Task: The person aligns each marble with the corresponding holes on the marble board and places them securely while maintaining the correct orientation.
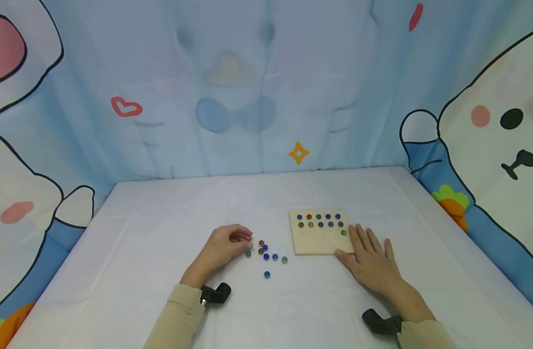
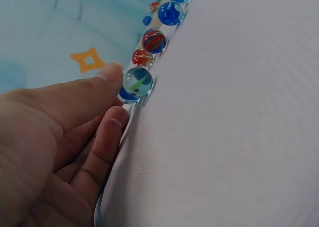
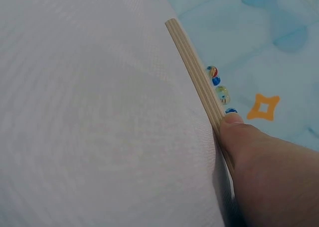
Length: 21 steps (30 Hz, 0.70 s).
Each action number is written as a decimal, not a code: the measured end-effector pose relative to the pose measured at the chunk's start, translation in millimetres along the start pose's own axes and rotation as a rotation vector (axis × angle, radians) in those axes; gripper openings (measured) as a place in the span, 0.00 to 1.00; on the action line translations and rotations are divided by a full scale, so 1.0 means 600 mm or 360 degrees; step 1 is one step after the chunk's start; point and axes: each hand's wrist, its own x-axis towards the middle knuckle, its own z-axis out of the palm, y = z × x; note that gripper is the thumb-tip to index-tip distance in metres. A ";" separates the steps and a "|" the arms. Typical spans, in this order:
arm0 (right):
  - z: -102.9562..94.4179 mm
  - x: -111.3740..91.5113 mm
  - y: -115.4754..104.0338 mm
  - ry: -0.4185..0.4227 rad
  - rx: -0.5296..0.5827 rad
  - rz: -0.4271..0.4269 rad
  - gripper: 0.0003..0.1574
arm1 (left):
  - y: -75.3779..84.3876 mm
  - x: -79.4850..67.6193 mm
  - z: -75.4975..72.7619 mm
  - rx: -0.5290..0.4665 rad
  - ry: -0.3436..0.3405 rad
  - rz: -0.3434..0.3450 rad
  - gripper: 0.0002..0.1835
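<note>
On the table, my left hand (image 1: 226,243) bends its fingers at the left edge of a loose group of glass marbles. Its thumb and fingertips come right up to a blue marble (image 2: 128,95), half hidden behind a clear green marble (image 2: 137,82); whether they pinch it I cannot tell. My right hand (image 1: 375,265) lies flat with straight, spread fingers at the right side of a pale wooden board (image 1: 316,245). Its thumb (image 3: 233,121) presses at the board's near right corner. Blue, reddish and green marbles fill two rows on the board, with one green marble (image 1: 343,232) below them at the right.
Several loose marbles lie between my left hand and the board, among them a reddish marble (image 1: 261,243) and a blue marble (image 1: 267,275) closer to me. A white cloth covers the table (image 1: 292,310). A printed blue curtain (image 1: 231,155) hangs behind it.
</note>
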 end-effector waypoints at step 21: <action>-0.007 -0.001 -0.001 -0.0012 0.0023 -0.0012 0.59 | -0.002 0.002 0.001 0.0093 0.0033 0.0062 0.08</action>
